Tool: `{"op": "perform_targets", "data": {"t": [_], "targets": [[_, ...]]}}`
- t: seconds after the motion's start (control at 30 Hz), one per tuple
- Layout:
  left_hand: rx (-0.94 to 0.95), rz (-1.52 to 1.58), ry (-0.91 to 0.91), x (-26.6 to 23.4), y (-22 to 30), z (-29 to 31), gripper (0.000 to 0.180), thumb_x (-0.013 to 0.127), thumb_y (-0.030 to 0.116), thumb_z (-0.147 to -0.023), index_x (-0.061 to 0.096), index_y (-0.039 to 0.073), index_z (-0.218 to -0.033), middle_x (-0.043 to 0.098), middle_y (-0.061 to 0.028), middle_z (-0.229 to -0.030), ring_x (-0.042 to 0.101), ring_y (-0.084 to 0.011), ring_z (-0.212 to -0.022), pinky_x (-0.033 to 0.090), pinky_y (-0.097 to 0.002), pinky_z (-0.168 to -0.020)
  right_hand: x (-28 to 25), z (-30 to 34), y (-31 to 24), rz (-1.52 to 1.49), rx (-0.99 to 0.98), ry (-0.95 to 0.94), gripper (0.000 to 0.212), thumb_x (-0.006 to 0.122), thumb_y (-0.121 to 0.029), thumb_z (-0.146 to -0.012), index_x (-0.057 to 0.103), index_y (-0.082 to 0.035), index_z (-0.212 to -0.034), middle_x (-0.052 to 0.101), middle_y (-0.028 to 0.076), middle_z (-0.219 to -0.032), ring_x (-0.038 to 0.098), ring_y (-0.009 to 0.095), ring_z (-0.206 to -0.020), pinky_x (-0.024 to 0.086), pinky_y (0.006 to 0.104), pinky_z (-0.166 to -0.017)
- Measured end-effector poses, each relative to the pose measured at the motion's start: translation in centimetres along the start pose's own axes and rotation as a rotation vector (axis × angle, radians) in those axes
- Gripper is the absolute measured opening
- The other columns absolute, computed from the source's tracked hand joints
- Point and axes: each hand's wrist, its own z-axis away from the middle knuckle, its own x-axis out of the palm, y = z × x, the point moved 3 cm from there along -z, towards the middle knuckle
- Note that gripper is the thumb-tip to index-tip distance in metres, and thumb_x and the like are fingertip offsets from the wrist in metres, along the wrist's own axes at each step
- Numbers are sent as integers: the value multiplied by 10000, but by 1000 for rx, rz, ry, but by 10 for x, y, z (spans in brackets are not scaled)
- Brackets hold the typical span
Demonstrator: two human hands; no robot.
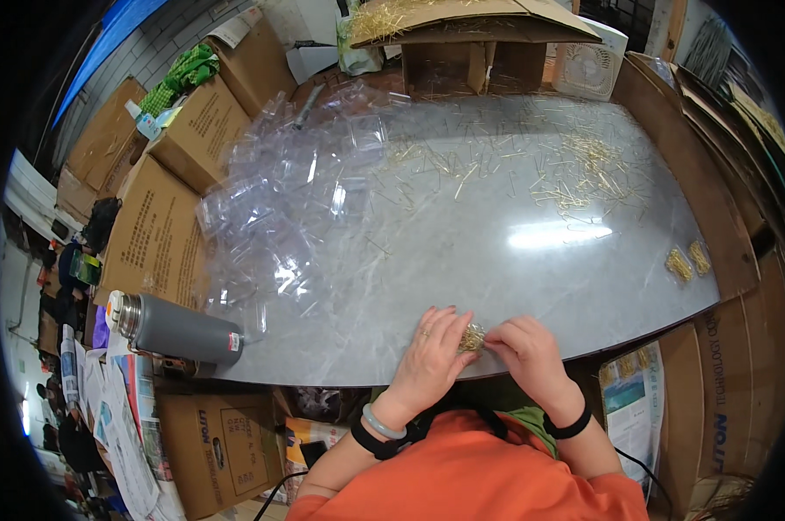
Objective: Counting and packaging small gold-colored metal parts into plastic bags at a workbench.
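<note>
At the near edge of the grey marbled table, my left hand is closed round one side of a small clear packet of gold wire pieces. My right hand pinches the packet's other side, fingers bent together. Much of the packet is hidden by the fingers. Loose gold wire pieces, thin and seemingly bent at the ends, lie heaped and scattered over the far right of the table. Two small filled packets rest at the right edge. Empty clear plastic packs are piled on the left.
A grey thermos bottle lies on its side at the near left. Cardboard boxes line the left edge, and a cardboard barrier borders the right. Behind stand a cardboard shelf and a white fan.
</note>
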Motion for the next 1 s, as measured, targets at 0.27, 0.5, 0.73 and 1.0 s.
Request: {"op": "perform_targets", "data": {"t": [0.27, 0.5, 0.73, 1.0], "targets": [[-92, 84, 36, 0, -1, 3, 808, 841, 204, -828, 433, -12, -1491, 524, -220, -1396, 504, -454, -1301, 436, -513, -1102, -1, -8, 14, -576, 644, -96, 128, 777, -14, -849, 688, -18, -940, 646, 61, -796, 651, 165, -772, 523, 339, -676], [-13, 37, 24, -2, -1, 0, 795, 841, 192, -819, 447, -14, -1478, 536, -207, -1381, 505, -420, -1299, 408, -525, -1137, -9, -27, 11, -141, 219, -146, 115, 754, -6, -860, 692, -3, -957, 685, 109, -823, 676, 260, -769, 529, 357, -693], [-5, 52, 39, 0, -3, 0, 804, 857, 122, -780, 463, -8, -1470, 557, -209, -1365, 524, -425, -1280, 416, -530, -1127, -4, -27, -13, -257, 140, -28, 192, 650, 10, -918, 679, -12, -1106, 686, 169, -998, 662, 356, -895, 533, 412, -780], [-85, 54, 28, -2, -1, 2, 863, 842, 97, -793, 391, 5, -1522, 486, -243, -1435, 519, -458, -1286, 473, -487, -1068, 20, -5, -23, -386, 76, 36, 416, 531, 64, -950, 552, 9, -1361, 631, 231, -1219, 623, 409, -1045, 514, 463, -917]]}}
